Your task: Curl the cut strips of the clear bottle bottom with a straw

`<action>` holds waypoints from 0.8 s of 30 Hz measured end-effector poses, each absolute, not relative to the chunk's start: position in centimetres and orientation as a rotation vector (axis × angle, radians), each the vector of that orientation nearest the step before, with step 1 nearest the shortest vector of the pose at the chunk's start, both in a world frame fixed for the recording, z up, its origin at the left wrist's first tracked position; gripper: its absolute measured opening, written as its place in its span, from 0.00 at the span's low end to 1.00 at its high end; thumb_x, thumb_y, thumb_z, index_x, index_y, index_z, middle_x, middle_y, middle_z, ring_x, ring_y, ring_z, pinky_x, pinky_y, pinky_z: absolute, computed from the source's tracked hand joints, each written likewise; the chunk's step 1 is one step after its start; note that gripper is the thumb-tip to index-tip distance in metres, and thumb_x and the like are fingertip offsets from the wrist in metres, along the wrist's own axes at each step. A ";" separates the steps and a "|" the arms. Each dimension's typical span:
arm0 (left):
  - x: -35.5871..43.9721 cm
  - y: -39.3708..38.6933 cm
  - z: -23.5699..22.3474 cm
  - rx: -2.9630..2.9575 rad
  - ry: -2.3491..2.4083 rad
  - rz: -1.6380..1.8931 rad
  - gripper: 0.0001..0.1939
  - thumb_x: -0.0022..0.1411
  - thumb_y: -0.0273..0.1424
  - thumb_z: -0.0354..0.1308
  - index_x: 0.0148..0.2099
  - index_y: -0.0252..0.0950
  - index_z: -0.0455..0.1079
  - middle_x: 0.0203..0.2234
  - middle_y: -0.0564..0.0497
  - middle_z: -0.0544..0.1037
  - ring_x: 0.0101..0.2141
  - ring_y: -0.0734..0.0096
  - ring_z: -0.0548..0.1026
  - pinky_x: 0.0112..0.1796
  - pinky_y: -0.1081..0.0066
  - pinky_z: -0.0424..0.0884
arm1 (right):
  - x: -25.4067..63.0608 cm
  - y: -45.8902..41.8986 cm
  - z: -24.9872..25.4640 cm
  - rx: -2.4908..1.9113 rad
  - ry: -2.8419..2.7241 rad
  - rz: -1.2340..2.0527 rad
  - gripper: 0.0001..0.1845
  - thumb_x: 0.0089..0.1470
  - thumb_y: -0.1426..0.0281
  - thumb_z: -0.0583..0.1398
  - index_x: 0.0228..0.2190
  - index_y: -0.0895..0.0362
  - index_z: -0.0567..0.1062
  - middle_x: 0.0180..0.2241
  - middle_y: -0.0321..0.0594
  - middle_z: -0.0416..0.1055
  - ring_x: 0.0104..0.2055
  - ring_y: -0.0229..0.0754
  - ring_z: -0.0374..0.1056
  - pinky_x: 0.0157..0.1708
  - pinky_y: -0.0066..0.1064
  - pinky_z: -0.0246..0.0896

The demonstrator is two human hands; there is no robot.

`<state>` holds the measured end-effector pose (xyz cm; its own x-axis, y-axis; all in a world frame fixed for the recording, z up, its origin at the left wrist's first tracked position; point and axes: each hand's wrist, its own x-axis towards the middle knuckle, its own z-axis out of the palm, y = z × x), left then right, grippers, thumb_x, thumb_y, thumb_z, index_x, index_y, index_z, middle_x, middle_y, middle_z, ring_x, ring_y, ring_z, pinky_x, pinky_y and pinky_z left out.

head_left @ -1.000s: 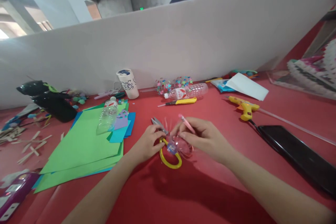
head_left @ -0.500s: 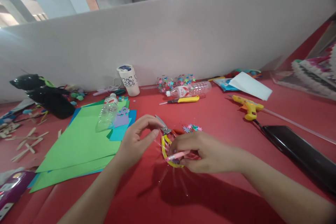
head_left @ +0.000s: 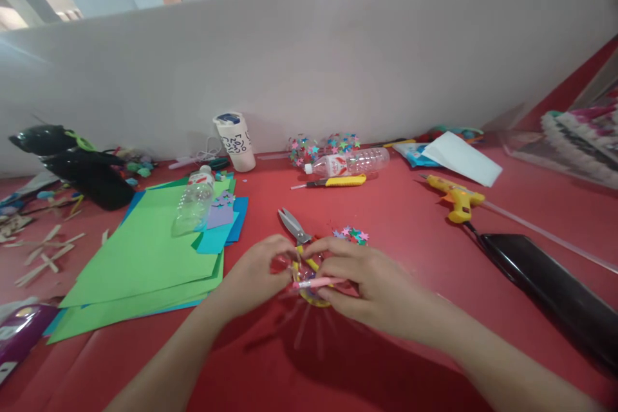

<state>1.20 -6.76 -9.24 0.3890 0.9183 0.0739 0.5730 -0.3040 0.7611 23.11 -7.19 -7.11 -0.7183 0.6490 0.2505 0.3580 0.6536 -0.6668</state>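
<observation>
My left hand and my right hand meet over the red table, fingers curled round a small clear plastic piece with thin cut strips fanning out below it. A pink pen-like tool lies across my right hand's fingers. Yellow-handled scissors rest on the table right under the hands, blades pointing up-left. A small heap of coloured star sequins sits just behind my right hand.
Green and blue paper sheets with an empty bottle lie left. A second bottle, a yellow utility knife, a paper cup, a yellow glue gun and a black flat case surround the hands. A white partition stands behind.
My left hand has closed in from its raised, spread pose onto the plastic piece. Both hands shifted slightly nearer me, and the scissors now lie uncovered on the table.
</observation>
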 end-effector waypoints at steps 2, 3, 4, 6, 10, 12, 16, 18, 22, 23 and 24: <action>0.9 -7.2 -8.3 2.051 1.342 0.929 0.06 0.54 0.23 0.57 0.35 0.38 0.71 0.41 0.48 0.75 0.45 0.63 0.73 0.48 0.63 0.66 | 23.0 -7.0 -7.4 -0.760 -2.343 0.868 0.10 0.57 0.78 0.57 0.33 0.57 0.78 0.45 0.42 0.73 0.43 0.40 0.71 0.43 0.28 0.61; 1.0 -7.6 -7.8 2.063 1.383 1.106 0.04 0.55 0.25 0.57 0.34 0.38 0.70 0.42 0.47 0.74 0.46 0.63 0.72 0.49 0.63 0.65 | 23.0 -6.9 -7.5 -0.760 -2.331 0.879 0.10 0.57 0.78 0.56 0.32 0.57 0.77 0.44 0.42 0.73 0.43 0.39 0.71 0.42 0.27 0.61; 1.1 -8.1 -7.3 2.057 1.394 1.274 0.03 0.57 0.26 0.56 0.34 0.38 0.69 0.41 0.48 0.74 0.45 0.64 0.72 0.48 0.64 0.66 | 23.0 -6.9 -7.6 -0.764 -2.325 0.885 0.09 0.57 0.78 0.56 0.31 0.57 0.76 0.43 0.42 0.73 0.43 0.39 0.71 0.41 0.27 0.61; 1.9 -9.4 -6.6 2.093 1.349 1.433 0.05 0.60 0.25 0.54 0.32 0.39 0.69 0.33 0.51 0.72 0.37 0.69 0.72 0.41 0.69 0.68 | 23.0 -6.7 -7.8 -0.772 -2.310 0.891 0.09 0.57 0.78 0.56 0.29 0.57 0.75 0.44 0.42 0.72 0.44 0.39 0.71 0.41 0.27 0.61; 3.6 -11.1 -6.5 1.956 1.432 1.195 0.09 0.57 0.25 0.56 0.25 0.38 0.64 0.16 0.59 0.65 0.18 0.79 0.61 0.20 0.77 0.59 | 23.1 -6.7 -7.9 -0.796 -2.338 0.839 0.08 0.54 0.80 0.57 0.28 0.58 0.74 0.46 0.45 0.71 0.45 0.44 0.71 0.43 0.33 0.61; 3.7 -11.5 -6.8 1.699 1.454 1.163 0.11 0.57 0.31 0.56 0.23 0.37 0.62 0.16 0.58 0.64 0.16 0.81 0.62 0.19 0.78 0.58 | 23.2 -7.0 -7.8 -0.833 -2.363 0.800 0.08 0.53 0.80 0.58 0.30 0.58 0.76 0.47 0.46 0.70 0.45 0.47 0.71 0.42 0.36 0.61; 3.2 -12.4 -7.4 1.300 1.306 1.089 0.10 0.60 0.37 0.52 0.30 0.37 0.66 0.14 0.59 0.68 0.10 0.83 0.59 0.13 0.79 0.51 | 23.1 -7.7 -7.4 -0.856 -2.470 0.668 0.09 0.56 0.78 0.56 0.34 0.57 0.76 0.50 0.45 0.69 0.46 0.48 0.71 0.40 0.36 0.63; 3.1 -13.0 -7.5 1.281 1.277 1.018 0.07 0.59 0.35 0.54 0.33 0.37 0.68 0.09 0.61 0.64 0.10 0.83 0.58 0.13 0.81 0.50 | 23.1 -8.0 -7.3 -0.821 -2.526 0.560 0.08 0.56 0.79 0.56 0.31 0.57 0.74 0.52 0.44 0.69 0.47 0.48 0.71 0.39 0.34 0.62; 3.2 -13.4 -7.5 1.159 1.337 0.945 0.09 0.59 0.36 0.55 0.35 0.35 0.68 0.11 0.57 0.70 0.09 0.83 0.60 0.13 0.82 0.54 | 23.4 -8.1 -7.5 -0.812 -2.540 0.419 0.07 0.56 0.79 0.57 0.32 0.57 0.73 0.49 0.45 0.70 0.41 0.45 0.72 0.34 0.32 0.60; 3.2 -13.2 -7.4 1.135 1.287 0.923 0.11 0.59 0.38 0.55 0.36 0.35 0.68 0.13 0.55 0.73 0.10 0.80 0.64 0.13 0.82 0.56 | 23.6 -8.1 -7.5 -0.813 -2.524 0.417 0.07 0.56 0.79 0.57 0.33 0.57 0.74 0.47 0.44 0.70 0.38 0.43 0.71 0.32 0.31 0.59; 3.2 -13.1 -7.3 1.095 1.240 0.962 0.11 0.60 0.38 0.53 0.37 0.35 0.68 0.14 0.54 0.74 0.12 0.76 0.68 0.12 0.81 0.58 | 23.7 -8.1 -7.5 -0.811 -2.502 0.422 0.07 0.56 0.78 0.57 0.33 0.57 0.74 0.45 0.44 0.70 0.35 0.41 0.70 0.31 0.30 0.58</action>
<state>3.22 -13.07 -7.34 0.1015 0.9689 -0.2258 0.0216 0.2248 0.9742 23.72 -8.06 -7.48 -0.7131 0.6129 0.3405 0.4673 0.7775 -0.4208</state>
